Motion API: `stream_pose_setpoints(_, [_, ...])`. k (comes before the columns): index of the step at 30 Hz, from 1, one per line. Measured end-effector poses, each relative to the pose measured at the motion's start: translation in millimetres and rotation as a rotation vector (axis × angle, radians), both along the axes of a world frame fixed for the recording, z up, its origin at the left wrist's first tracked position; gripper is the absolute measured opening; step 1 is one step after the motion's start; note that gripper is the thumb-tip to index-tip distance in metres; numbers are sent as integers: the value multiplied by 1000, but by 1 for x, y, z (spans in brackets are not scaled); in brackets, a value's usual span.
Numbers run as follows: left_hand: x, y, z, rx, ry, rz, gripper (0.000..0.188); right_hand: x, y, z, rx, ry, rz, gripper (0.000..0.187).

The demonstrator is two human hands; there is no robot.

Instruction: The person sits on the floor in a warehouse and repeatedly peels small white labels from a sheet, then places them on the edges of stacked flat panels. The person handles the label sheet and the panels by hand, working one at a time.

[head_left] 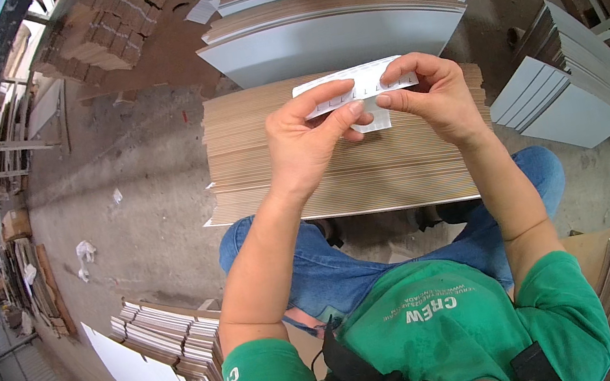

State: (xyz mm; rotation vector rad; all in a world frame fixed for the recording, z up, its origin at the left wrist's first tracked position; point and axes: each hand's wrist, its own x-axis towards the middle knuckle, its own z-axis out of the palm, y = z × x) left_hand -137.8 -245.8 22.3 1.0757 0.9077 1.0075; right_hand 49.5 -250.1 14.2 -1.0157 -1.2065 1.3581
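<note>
Both hands hold a curled white label sheet (366, 82) with rows of small dark marks, raised over a stack of cardboard sheets. My left hand (305, 139) pinches its left part between thumb and fingers. My right hand (437, 94) grips the right part the same way, and the two thumbs nearly meet at the middle. A pale flap of the sheet hangs below the thumbs. Underneath, the stack of cardboard sheets (335, 178) shows its brown edges, packed tightly in front of my knees.
Beyond the stack lean large white-faced boards (329, 43). More white boards (579, 107) stand at the right, and bundled panels (154, 374) lie at the lower left. Brown bundles (109, 38) are piled at the far left. Plastic scraps (84, 253) litter the concrete floor (139, 201).
</note>
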Motion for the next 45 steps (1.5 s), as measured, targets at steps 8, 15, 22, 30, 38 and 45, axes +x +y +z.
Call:
stream_pose_setpoints(8, [2,0,-3,-37,-70,4,29,-5,-2,5,0,65,-21,25])
stream_pose_setpoints(15, [-2,-2,1,-88,-83,12,30,-4,-2,9,-21,-16,-21,26])
stream_pose_setpoints(22, [-3,-2,6,37,72,32,30,-3,-2,15,85,-216,-28,24])
stream_pose_setpoints(30, [-3,-1,6,147,181,10,17,-4,-3,15,41,-198,-57,13])
stream_pose_setpoints(38, [-5,2,3,18,143,-24,18,12,1,9,-44,-249,-2,17])
stream_pose_setpoints(45, [-10,6,-3,-126,84,-59,22,18,-1,5,-48,-220,51,17])
